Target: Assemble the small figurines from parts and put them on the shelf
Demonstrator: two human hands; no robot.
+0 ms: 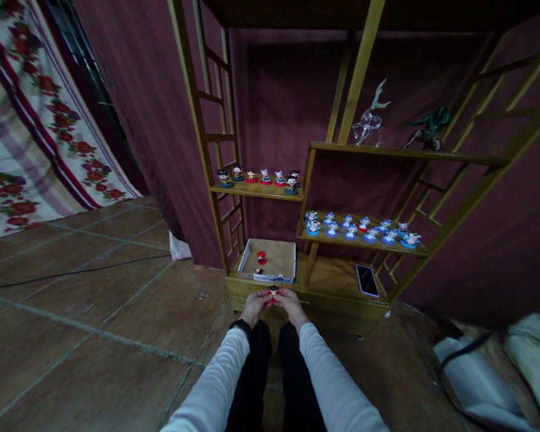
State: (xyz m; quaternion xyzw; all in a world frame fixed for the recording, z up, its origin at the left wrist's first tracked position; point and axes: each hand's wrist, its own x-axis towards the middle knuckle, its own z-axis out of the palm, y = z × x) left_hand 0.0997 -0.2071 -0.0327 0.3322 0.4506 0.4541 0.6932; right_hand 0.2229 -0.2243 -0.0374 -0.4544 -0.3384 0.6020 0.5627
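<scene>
Between my two hands, in front of the cabinet's bottom board, is a small figurine (273,290) with a black top and red lower part. My left hand (255,306) grips it from the left, and my right hand (290,303) from the right, fingertips meeting around it. Just beyond them stands an open cardboard box (276,255) with a red-based figurine (261,258) lying inside. A second, darker figurine (258,271) is near the box's front wall, partly hidden by it.
Several figurines (265,176) stand on the upper left shelf, and several blue ones (351,231) on the right shelf. A clear deer ornament (368,125) and a dark green ornament (431,128) are higher up. A phone (368,281) lies on the bottom board at right.
</scene>
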